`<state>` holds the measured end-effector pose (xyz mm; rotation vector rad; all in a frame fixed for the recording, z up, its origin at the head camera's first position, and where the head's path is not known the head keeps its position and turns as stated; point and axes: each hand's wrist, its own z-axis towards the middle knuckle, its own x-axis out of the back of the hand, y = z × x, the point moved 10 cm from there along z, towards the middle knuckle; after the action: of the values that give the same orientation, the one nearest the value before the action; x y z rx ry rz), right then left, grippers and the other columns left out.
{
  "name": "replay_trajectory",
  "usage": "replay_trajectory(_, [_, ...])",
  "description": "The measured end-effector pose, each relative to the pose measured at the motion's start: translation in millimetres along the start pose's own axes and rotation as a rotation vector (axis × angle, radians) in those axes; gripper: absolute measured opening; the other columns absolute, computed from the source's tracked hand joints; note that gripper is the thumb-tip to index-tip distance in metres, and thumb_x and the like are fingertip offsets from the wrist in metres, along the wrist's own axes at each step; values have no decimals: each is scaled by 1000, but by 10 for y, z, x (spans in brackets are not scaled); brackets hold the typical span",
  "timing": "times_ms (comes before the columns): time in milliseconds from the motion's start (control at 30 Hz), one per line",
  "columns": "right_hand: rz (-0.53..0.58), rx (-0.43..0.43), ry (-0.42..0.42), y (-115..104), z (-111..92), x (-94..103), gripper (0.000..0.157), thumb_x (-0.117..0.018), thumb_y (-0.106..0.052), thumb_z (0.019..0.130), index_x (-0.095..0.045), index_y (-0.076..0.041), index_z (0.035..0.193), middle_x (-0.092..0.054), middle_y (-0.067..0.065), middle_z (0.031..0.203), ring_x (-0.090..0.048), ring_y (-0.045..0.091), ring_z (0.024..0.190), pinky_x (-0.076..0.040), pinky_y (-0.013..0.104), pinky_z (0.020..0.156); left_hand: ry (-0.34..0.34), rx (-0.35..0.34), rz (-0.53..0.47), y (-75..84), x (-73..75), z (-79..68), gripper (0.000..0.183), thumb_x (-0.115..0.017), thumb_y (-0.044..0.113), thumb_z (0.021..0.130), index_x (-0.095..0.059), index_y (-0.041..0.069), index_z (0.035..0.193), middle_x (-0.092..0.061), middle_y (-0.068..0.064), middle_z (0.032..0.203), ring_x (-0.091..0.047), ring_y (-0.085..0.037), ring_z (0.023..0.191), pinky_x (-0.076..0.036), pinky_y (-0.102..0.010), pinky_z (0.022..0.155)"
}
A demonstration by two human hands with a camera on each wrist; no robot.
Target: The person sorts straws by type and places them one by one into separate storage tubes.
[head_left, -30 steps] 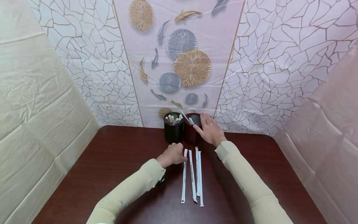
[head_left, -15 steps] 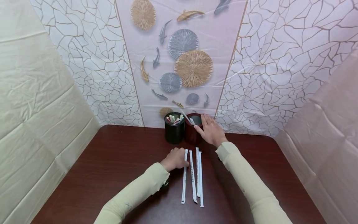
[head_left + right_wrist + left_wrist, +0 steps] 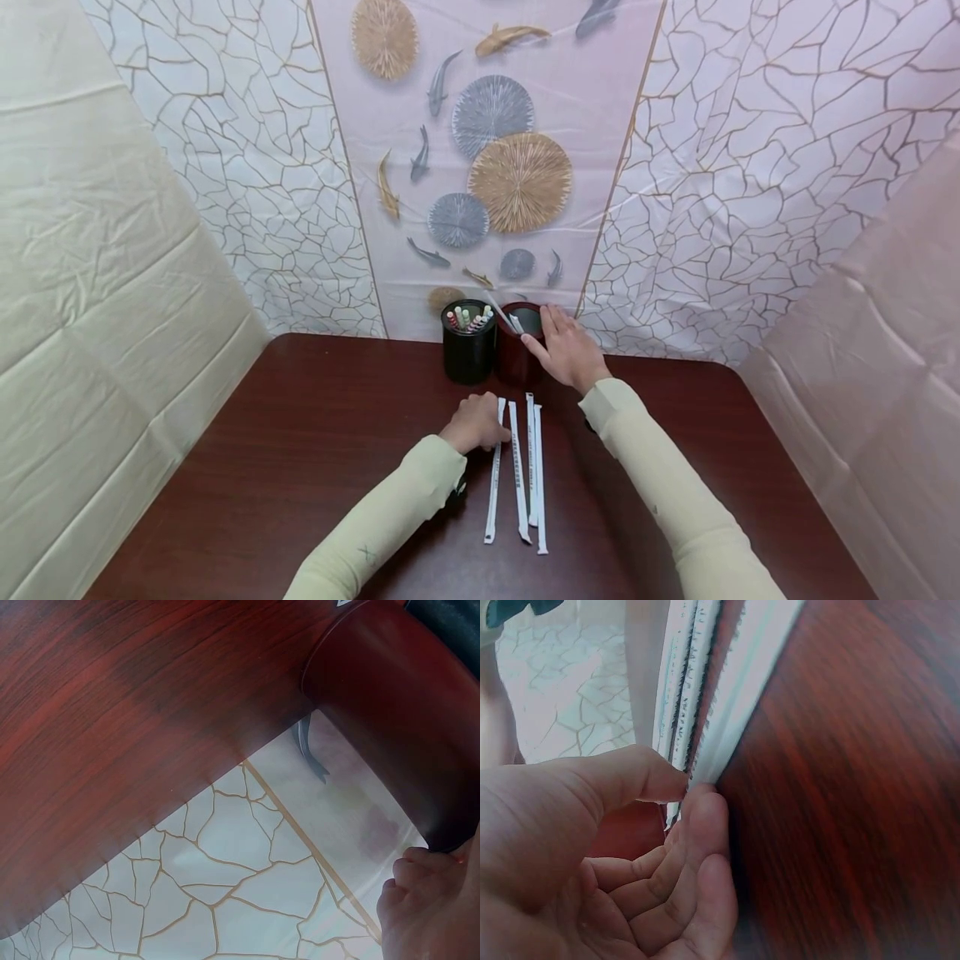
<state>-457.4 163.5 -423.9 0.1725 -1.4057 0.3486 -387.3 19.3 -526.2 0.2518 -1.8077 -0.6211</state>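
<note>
My left hand (image 3: 477,422) is at the upper part of the leftmost paper-wrapped straw (image 3: 493,492) on the table. In the left wrist view its thumb and index finger pinch the white wrapper (image 3: 739,697), while the other fingers curl below. Right of it lie several more wrapped straws (image 3: 517,475), roughly parallel. My right hand (image 3: 572,354) rests at the right side of a dark red cup (image 3: 516,367), fingers extended along its rim and thumb near the front. White wrapped straws (image 3: 501,312) lean inside that cup.
A black cup (image 3: 468,358) with several coloured straws (image 3: 467,318) stands left of the red one. Both stand at the back edge of the dark wood table (image 3: 322,433), before a patterned cloth wall (image 3: 480,275).
My left hand has moved slightly right and nearer to me, and its fingers have come onto the leftmost straw. The right hand stays at the red cup.
</note>
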Motion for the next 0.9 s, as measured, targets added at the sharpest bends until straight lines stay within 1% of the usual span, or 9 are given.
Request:
replay_trajectory(100, [-2, 3, 5, 2, 7, 4, 89, -25, -65, 110, -19, 3, 167, -21, 24, 175, -23, 39, 163, -27, 53, 131, -2, 25, -32, -18, 13, -9, 33, -80, 27, 93, -69, 7, 70, -67, -6, 56, -66, -20, 53, -51, -32, 51])
replay_trajectory(133, [-2, 2, 6, 4, 8, 1, 89, -25, -65, 110, -19, 3, 167, -21, 24, 175, -24, 39, 163, -27, 53, 131, -17, 45, -41, 30, 64, -81, 32, -80, 24, 93, -69, 6, 69, -68, -8, 57, -67, -23, 54, -52, -34, 51])
replay_trajectory(233, [-6, 3, 9, 10, 17, -8, 89, -24, -65, 110, -19, 3, 167, -22, 24, 175, -24, 39, 163, -28, 53, 131, -32, 65, -32, 16, 73, -81, 33, -79, 25, 93, -69, 6, 68, -69, -7, 57, -67, -22, 53, -53, -34, 51])
replay_trajectory(267, [-7, 4, 11, 9, 17, -7, 89, -25, -65, 110, -19, 3, 167, -22, 24, 174, -25, 39, 162, -28, 53, 131, -31, 56, -21, -21, 42, -34, 34, -80, 27, 93, -69, 8, 67, -68, -5, 56, -65, -20, 52, -52, -33, 50])
replay_trajectory(467, [-7, 12, 24, -2, 7, 13, 88, -26, -64, 111, -21, 4, 166, -24, 25, 174, -26, 40, 162, -29, 54, 130, -34, 68, -13, -46, 57, -33, 30, -79, 25, 93, -69, 8, 71, -68, -4, 56, -66, -19, 52, -52, -30, 51])
replay_trajectory(500, [-6, 12, 24, -3, 6, 13, 88, -26, -64, 111, -21, 4, 166, -24, 25, 174, -26, 40, 162, -29, 54, 130, -36, 83, -20, -16, 93, -80, 29, -79, 23, 93, -69, 7, 72, -69, -6, 57, -68, -21, 54, -53, -31, 52])
replay_trajectory(700, [-5, 9, 19, -6, 0, 14, 88, -25, -64, 111, -20, 4, 167, -23, 25, 174, -25, 40, 162, -28, 53, 131, 0, 78, -12, 5, 165, -122, 27, -79, 24, 94, -68, 7, 76, -72, -7, 62, -72, -24, 61, -50, -30, 51])
replay_trajectory(800, [-7, 7, 13, -9, 0, 16, 88, -25, -64, 111, -20, 4, 167, -22, 25, 174, -24, 40, 163, -27, 53, 131, -12, 78, -20, -19, 173, -75, 26, -78, 23, 94, -69, 6, 77, -72, -7, 61, -71, -23, 60, -53, -31, 53])
replay_trajectory(900, [-6, 3, 9, -6, 4, 14, 87, -25, -64, 111, -20, 4, 167, -21, 25, 174, -24, 40, 163, -26, 53, 131, -28, 77, -13, -93, 141, 46, 25, -77, 23, 93, -70, 6, 76, -70, -5, 58, -68, -21, 56, -55, -33, 54])
